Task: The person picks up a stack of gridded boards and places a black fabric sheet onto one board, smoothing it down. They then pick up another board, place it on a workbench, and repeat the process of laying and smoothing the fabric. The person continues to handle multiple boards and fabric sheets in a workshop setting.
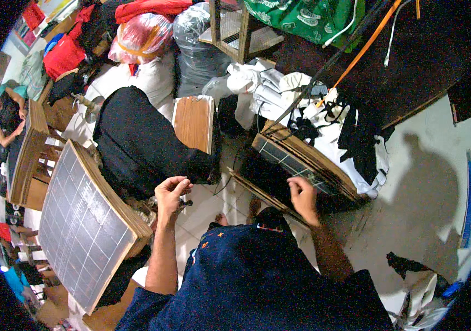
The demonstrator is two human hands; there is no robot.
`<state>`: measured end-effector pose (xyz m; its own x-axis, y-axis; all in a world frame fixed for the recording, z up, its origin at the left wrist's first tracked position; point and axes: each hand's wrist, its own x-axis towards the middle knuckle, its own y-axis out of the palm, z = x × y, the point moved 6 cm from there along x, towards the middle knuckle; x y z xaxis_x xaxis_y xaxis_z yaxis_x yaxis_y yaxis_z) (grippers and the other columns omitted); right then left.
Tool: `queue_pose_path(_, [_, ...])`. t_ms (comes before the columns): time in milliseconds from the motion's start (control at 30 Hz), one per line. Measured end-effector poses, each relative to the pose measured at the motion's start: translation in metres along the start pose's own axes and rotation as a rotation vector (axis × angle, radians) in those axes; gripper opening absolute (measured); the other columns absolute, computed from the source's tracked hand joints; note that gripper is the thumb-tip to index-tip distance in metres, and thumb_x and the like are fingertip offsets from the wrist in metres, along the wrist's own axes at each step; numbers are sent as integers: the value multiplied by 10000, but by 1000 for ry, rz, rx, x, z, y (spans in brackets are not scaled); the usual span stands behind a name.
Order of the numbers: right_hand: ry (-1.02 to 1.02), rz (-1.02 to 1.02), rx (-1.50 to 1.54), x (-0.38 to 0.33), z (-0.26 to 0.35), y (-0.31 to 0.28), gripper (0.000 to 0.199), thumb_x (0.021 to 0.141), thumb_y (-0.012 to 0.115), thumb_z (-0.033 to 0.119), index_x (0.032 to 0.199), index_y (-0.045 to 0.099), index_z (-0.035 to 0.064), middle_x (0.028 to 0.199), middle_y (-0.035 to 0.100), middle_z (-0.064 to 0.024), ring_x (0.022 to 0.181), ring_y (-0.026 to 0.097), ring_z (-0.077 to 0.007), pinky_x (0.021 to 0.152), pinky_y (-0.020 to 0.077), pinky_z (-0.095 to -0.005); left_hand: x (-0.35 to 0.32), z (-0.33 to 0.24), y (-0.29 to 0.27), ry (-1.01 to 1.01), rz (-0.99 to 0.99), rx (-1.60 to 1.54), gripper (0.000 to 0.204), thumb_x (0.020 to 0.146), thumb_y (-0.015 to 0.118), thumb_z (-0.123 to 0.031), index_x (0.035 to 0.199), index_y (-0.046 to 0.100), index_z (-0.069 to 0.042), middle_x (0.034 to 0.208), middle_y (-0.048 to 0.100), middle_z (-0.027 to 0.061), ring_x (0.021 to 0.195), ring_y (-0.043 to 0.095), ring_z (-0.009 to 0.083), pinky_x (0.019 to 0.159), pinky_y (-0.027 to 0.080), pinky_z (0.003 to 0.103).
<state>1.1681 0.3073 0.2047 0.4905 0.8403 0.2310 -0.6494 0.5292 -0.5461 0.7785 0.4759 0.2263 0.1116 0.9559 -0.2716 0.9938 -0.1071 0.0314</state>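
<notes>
The black cloth [136,143], the thing nearest the left hand [173,192], lies toward ten o'clock from the middle of the view in one dark heap; its folds and whatever supports it are hard to make out. The left hand, at eight o'clock, just beside the heap's lower edge, has its thumb and forefinger brought close together; whether they pinch anything cannot be told. The right hand [303,199], at four o'clock, is loosely curled, its fingertips partly hidden, so its grip cannot be told either. It is nearest a dark, lined worktop [286,159] at three o'clock, much of whose surface is lost in blackness. White cloth [296,85] is piled beyond this at one to two o'clock. At eight o'clock, past the left forearm, a gridded worktop [83,226] tilts in the view, glare blurring its lines. A co-worker [12,118] at nine to ten o'clock is small and distorted near the rim.
</notes>
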Motion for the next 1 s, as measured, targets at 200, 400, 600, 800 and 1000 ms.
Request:
queue_pose_path(200, [56, 421, 194, -36, 17, 71, 123, 927, 684, 117, 1010, 744, 49, 920, 748, -93, 809, 719, -206, 689, 548, -308, -9, 3, 7, -13, -85, 180, 151, 836, 834, -102, 919, 771, 7, 791, 731, 35, 658, 639, 85, 622, 527, 250])
queue_pose_path(400, [-220, 848, 248, -38, 15, 117, 149, 917, 686, 90, 1027, 734, 2, 997, 749, -128, 876, 723, -213, 800, 565, -320, -65, 16, -1, -119, -208, 265, 206, 822, 855, -157, 952, 808, -3, 871, 778, 66, 739, 714, 127, 710, 591, 288])
queue_pose_path(600, [-185, 1126, 85, 11, 11, 148, 156, 912, 695, 89, 1025, 726, -13, 960, 753, -125, 844, 726, -198, 748, 583, -326, -164, 64, -24, -152, -448, 132, 236, 858, 796, -104, 1058, 782, 19, 933, 788, 96, 835, 742, 147, 765, 597, 293])
queue_pose_path(800, [-145, 926, 107, 57, 77, 198, 135, 934, 667, 75, 1033, 716, -3, 840, 730, -106, 717, 696, -161, 650, 545, -294, -263, 108, -96, -131, -719, 252, 215, 822, 831, -142, 994, 797, -17, 973, 783, 103, 849, 710, 121, 729, 563, 300])
queue_pose_path(1000, [-288, 1029, 92, -51, 199, 290, 137, 910, 700, 111, 1024, 746, 49, 903, 755, -112, 791, 725, -208, 744, 562, -324, -338, 128, -190, -236, -1003, 179, 231, 786, 871, -159, 929, 796, 6, 815, 767, 94, 718, 684, 114, 649, 544, 276])
